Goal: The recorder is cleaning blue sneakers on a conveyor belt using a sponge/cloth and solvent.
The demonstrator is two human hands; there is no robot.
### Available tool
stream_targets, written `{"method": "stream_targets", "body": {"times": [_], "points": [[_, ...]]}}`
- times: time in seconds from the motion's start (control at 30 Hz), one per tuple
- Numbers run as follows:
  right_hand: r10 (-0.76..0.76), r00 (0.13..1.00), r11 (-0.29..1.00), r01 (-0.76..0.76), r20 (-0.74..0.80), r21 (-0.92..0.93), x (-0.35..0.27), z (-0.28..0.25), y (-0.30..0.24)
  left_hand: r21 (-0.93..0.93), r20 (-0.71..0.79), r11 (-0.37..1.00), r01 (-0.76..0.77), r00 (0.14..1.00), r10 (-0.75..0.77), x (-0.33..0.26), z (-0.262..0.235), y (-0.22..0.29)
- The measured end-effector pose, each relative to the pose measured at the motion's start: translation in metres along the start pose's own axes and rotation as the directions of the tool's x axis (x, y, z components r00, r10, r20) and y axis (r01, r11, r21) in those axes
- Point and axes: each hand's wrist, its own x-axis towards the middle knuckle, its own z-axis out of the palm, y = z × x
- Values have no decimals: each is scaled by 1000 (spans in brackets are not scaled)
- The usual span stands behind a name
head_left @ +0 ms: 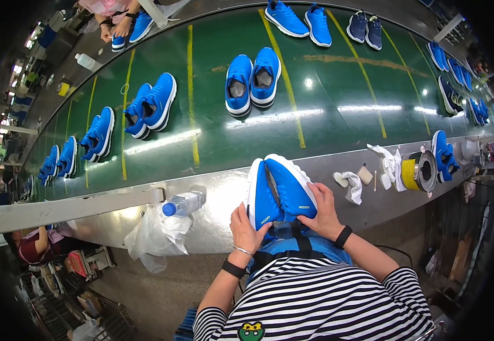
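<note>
a: so, what do the hands hold?

b: a pair of blue shoes (281, 190) with white soles, pressed together side by side, heels toward the person. the left hand (246, 230) has its fingers (241, 219) curled shut around the heel of the left shoe; the right hand (325, 213) wraps its fingers (322, 196) closed over the side of the right shoe.

a: and where is the pair?

b: just above the near edge of the grey bench (218, 210). left of the fingers lies a clear water bottle (183, 203) with a blue cap, beside a crumpled plastic bag (155, 236). right of them sit white rags (352, 184) and a yellow tape roll (417, 170). beyond the fingers, more blue pairs (252, 79) ride a green conveyor belt (326, 108).
</note>
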Motion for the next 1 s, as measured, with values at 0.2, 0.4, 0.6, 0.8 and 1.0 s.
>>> {"method": "stream_targets", "body": {"times": [0.2, 0.4, 0.6, 0.8, 1.0], "points": [[288, 951, 838, -307, 112, 451, 8, -3, 19, -309, 57, 945, 110, 994, -97, 10, 2, -24], [196, 878, 845, -377, 437, 379, 37, -2, 54, -401, 221, 897, 187, 970, -104, 23, 8, -41], [116, 700, 251, -707, 704, 661, 31, -12, 73, -636, 431, 683, 360, 900, -73, 23, -18, -35], [-6, 716, 106, -694, 698, 712, 29, -16, 63, -762, 440, 525, 380, 898, -12, 24, -43, -33], [-16, 721, 71, -690, 692, 720, 29, -12, 61, -702, 465, 616, 358, 885, 17, 30, -52, -37]]}}
